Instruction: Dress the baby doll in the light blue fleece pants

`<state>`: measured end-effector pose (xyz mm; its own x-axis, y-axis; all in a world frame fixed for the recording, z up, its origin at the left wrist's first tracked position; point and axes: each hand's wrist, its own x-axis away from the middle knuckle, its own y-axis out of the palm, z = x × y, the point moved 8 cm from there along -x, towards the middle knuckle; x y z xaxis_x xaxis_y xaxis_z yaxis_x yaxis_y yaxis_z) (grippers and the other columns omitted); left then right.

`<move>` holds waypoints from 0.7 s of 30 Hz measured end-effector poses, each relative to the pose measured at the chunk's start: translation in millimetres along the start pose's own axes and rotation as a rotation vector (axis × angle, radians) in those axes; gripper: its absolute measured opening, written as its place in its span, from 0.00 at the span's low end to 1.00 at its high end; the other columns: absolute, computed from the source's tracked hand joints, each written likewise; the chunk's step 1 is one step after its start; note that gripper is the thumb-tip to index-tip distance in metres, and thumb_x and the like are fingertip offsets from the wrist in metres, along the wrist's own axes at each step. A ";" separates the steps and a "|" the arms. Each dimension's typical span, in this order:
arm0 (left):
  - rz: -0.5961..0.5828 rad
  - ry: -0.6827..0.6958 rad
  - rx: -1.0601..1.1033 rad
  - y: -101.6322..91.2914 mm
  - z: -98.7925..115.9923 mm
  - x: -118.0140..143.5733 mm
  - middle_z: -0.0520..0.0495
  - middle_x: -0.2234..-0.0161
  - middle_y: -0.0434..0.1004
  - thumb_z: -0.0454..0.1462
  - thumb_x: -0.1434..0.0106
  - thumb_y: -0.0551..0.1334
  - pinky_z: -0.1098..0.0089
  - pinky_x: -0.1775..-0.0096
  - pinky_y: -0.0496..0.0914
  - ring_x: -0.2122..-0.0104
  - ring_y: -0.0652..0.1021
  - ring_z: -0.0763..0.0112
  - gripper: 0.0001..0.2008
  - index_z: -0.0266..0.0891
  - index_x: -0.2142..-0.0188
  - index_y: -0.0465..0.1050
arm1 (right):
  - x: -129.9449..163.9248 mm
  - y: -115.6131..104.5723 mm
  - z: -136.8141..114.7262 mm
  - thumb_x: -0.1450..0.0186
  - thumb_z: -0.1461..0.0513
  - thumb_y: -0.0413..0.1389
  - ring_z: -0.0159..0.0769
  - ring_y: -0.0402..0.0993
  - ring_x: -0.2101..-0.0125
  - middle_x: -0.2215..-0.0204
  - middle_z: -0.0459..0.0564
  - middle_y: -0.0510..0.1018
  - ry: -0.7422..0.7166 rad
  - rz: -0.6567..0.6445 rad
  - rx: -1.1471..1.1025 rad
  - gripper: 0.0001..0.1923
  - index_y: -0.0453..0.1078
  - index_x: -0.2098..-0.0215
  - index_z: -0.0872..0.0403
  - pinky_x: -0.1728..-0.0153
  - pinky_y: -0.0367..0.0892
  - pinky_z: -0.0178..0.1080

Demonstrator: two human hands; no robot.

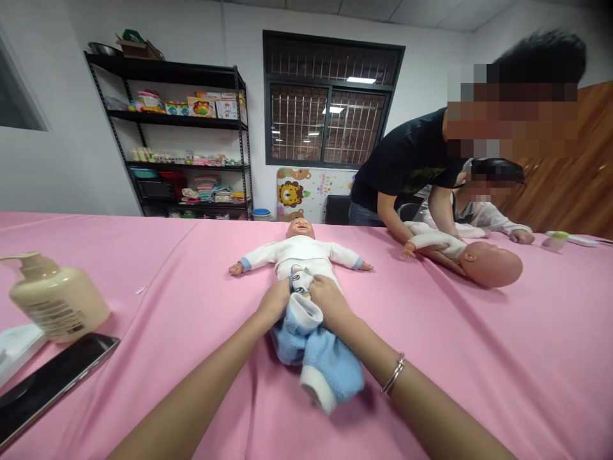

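Note:
A baby doll (303,250) in a white top with blue cuffs lies on its back, arms spread, head pointing away from me. Over its lower body I hold a fuzzy blue garment (335,361) with white cuffs and a small cartoon print. My left hand (276,299) grips its left side and my right hand (329,297) grips the right, both with curled fingers. The loose part of the cloth hangs toward me. The doll's legs are hidden behind my hands and the garment.
Pink cloth (191,358) covers the table. On the left are a pump bottle (62,300) and a black phone (57,386). A co-worker (407,153) bends over another doll (491,263) at right; a second person sits behind. A stocked shelf (177,118) stands against the wall.

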<state>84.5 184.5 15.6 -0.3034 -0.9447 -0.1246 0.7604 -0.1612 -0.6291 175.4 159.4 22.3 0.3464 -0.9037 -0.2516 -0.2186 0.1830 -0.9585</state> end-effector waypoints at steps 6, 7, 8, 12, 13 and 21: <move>0.010 -0.070 -0.102 -5.5 -24.6 -4.1 0.40 0.61 0.77 0.48 0.44 0.55 0.68 0.65 0.67 0.62 0.76 0.57 0.20 0.34 0.62 0.72 | 4.5 5.8 -1.0 0.34 0.61 0.45 0.39 0.69 0.62 0.63 0.58 0.74 0.010 -0.025 -0.152 0.11 0.65 0.60 0.59 0.62 0.59 0.37; -0.010 -0.082 -0.140 -6.4 -24.8 -2.7 0.39 0.61 0.77 0.49 0.44 0.54 0.67 0.64 0.67 0.61 0.76 0.56 0.21 0.35 0.62 0.72 | 7.0 5.4 -0.6 0.34 0.60 0.45 0.38 0.69 0.63 0.63 0.58 0.74 0.011 -0.029 -0.173 0.11 0.65 0.60 0.59 0.63 0.59 0.36; -0.032 -0.088 -0.175 -7.4 -23.8 -0.9 0.39 0.61 0.77 0.50 0.43 0.53 0.66 0.64 0.67 0.61 0.76 0.55 0.22 0.36 0.62 0.72 | 9.2 4.7 -0.3 0.34 0.60 0.46 0.38 0.69 0.63 0.64 0.57 0.74 0.011 -0.032 -0.193 0.11 0.65 0.60 0.58 0.64 0.59 0.36; -0.117 -0.137 -0.257 -10.5 -22.6 6.6 0.38 0.57 0.76 0.54 0.43 0.50 0.63 0.60 0.67 0.58 0.75 0.52 0.26 0.38 0.59 0.73 | 15.3 -0.2 -3.5 0.35 0.60 0.46 0.37 0.70 0.65 0.65 0.55 0.75 -0.020 -0.026 -0.277 0.09 0.64 0.63 0.57 0.67 0.58 0.35; -0.136 -0.150 -0.249 -10.5 -23.4 7.8 0.39 0.56 0.75 0.54 0.43 0.50 0.63 0.59 0.67 0.57 0.75 0.52 0.26 0.38 0.58 0.73 | 16.3 -1.4 -4.8 0.35 0.60 0.46 0.37 0.70 0.66 0.66 0.54 0.76 -0.030 -0.022 -0.299 0.09 0.64 0.63 0.56 0.68 0.57 0.35; -0.207 -0.186 0.116 -7.5 -24.4 9.3 0.42 0.59 0.77 0.56 0.49 0.58 0.67 0.57 0.68 0.59 0.75 0.56 0.29 0.34 0.59 0.73 | 22.4 -9.8 1.7 0.39 0.61 0.49 0.36 0.69 0.71 0.69 0.49 0.76 0.009 0.047 -0.466 0.06 0.63 0.64 0.54 0.72 0.57 0.34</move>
<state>62.0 183.9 0.5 -0.3563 -0.9229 0.1462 0.7573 -0.3769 -0.5333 186.8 138.0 25.8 0.3192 -0.9022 -0.2902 -0.6206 0.0324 -0.7835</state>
